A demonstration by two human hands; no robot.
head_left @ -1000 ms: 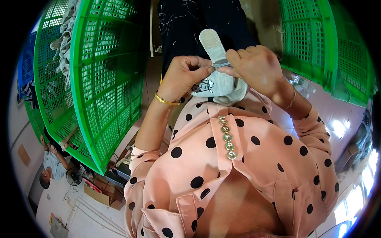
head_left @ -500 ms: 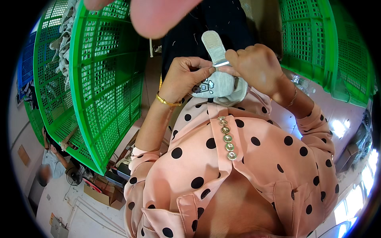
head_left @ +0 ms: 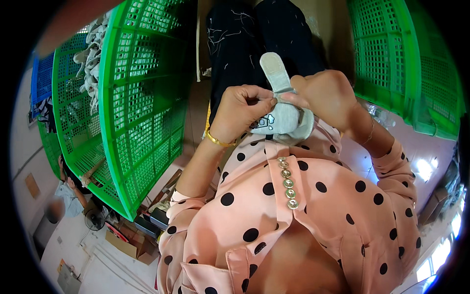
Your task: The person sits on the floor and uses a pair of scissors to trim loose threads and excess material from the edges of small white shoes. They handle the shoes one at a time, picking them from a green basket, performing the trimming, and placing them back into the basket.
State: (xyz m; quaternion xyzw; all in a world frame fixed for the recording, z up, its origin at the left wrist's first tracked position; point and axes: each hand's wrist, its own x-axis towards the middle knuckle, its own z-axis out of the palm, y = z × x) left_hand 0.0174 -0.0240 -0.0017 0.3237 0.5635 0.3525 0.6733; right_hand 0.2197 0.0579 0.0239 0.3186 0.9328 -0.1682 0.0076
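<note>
Green crates alongside; pale cloth shoe between hands.

Both hands meet at a pale cloth piece over the lap.
The left hand pinches its edge; the right hand, fingers curled, has its thumb against it, just under the upright strap. Threads cling to the dark trousers; green crates flank both sides, and someone is by a fan over left.
</note>
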